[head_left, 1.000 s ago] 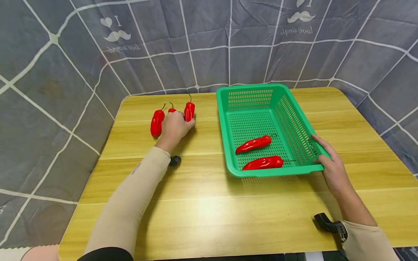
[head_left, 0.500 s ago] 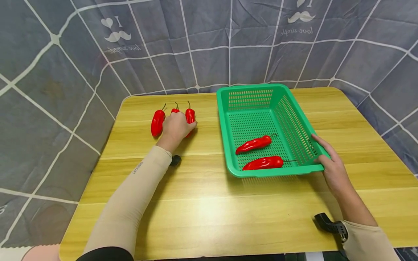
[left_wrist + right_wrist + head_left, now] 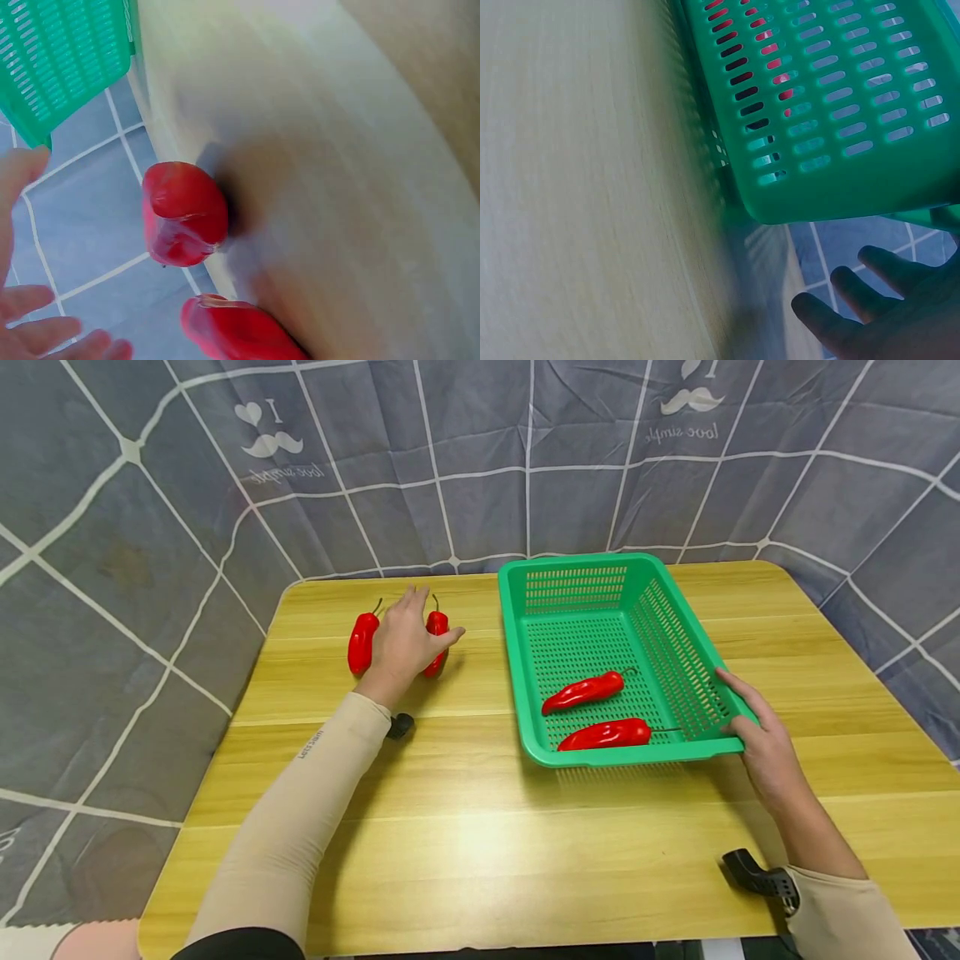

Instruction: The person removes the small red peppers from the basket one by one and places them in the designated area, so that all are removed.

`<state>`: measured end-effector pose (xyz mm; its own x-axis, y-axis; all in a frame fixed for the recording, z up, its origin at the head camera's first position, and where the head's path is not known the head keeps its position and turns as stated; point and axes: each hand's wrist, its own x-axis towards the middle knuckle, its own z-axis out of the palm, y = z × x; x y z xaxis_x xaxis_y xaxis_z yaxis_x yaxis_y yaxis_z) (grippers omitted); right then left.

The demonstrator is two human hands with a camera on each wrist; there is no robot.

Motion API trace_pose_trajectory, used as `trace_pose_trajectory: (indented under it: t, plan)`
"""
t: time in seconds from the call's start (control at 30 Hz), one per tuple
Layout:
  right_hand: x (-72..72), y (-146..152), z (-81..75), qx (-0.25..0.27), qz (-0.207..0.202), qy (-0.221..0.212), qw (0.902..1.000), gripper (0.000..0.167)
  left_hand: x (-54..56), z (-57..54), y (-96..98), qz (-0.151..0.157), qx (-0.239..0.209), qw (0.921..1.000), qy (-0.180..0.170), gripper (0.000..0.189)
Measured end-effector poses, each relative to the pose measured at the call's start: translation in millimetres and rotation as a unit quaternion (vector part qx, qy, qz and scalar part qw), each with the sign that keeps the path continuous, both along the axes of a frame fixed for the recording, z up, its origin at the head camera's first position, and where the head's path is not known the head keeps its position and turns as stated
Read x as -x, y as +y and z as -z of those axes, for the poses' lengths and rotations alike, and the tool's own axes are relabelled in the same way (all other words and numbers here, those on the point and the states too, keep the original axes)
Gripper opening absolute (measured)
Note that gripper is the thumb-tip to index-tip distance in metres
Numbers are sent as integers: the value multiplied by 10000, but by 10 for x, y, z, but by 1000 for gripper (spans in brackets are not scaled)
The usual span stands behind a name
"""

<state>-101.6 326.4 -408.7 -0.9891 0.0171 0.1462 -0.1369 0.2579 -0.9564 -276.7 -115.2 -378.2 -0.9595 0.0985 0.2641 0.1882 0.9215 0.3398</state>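
My left hand (image 3: 402, 643) hovers among the red peppers at the left of the table, its fingers straight and its thumb stretched out to the right. One red pepper (image 3: 362, 643) lies to its left; another (image 3: 437, 623) shows partly beneath the thumb. The middle pepper seen earlier is hidden under the hand in the head view. Two peppers, a nearer one (image 3: 184, 217) and a lower one (image 3: 244, 330), appear beside the spread fingers in the left wrist view. With thumb and index finger, my right hand (image 3: 768, 752) grips the near right corner of a green basket (image 3: 517, 693).
Inside the basket lie two more red peppers, an upper one (image 3: 585, 692) and a lower one (image 3: 607, 735). The wooden table (image 3: 465, 843) meets a grey checked cloth (image 3: 480, 518) at its back and sides.
My left hand's fingers have straightened and spread, reaching farther back over the middle pepper. The right-hand pepper, earlier between the fingers, has moved slightly nearer and lies loose. The right hand keeps its hold.
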Motion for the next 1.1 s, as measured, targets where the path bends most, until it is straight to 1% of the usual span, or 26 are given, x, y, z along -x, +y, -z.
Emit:
trace_pose_trajectory:
  t: [0.1,0.17,0.23,0.33,0.43,0.53,0.6,0.7,0.77,0.87,1.0,1.1]
  plan:
    - [4,-2,-4,-59,23,25,10000,70,4,-36,9,172,-177,9996,168,96]
    - [5,-2,-3,-180,61,38,9998,70,0,-57,28,311,-265,9986,331,97]
    - [6,-1,-4,-212,79,22,9997,70,-25,-98,67,453,-433,9972,412,96]
    - [6,3,-6,-304,108,13,9995,70,-83,-189,164,685,-684,9943,457,95]
    - [9,0,-8,-235,87,16,9997,70,-138,-300,294,931,-821,9916,377,94]
    - [13,-10,-9,-70,29,30,10000,70,-184,-392,427,1209,-848,9887,271,94]
    - [11,-15,-7,44,0,22,10000,71,-224,-439,509,1408,-908,9858,133,94]
    - [11,-13,-6,37,4,22,10000,70,-289,-493,630,1791,-931,9794,-58,94]
    - [13,-11,-5,56,-5,30,10000,70,-321,-511,709,2049,-864,9749,-153,93]
    - [14,-10,-3,12,15,53,10000,70,-358,-502,828,2365,-784,9680,-307,91]
    - [6,-5,4,-76,54,42,9999,70,-410,-444,983,2701,-707,9588,-521,88]
    - [14,-9,9,-4,37,39,10000,70,-435,-405,1095,3032,-631,9491,-578,86]
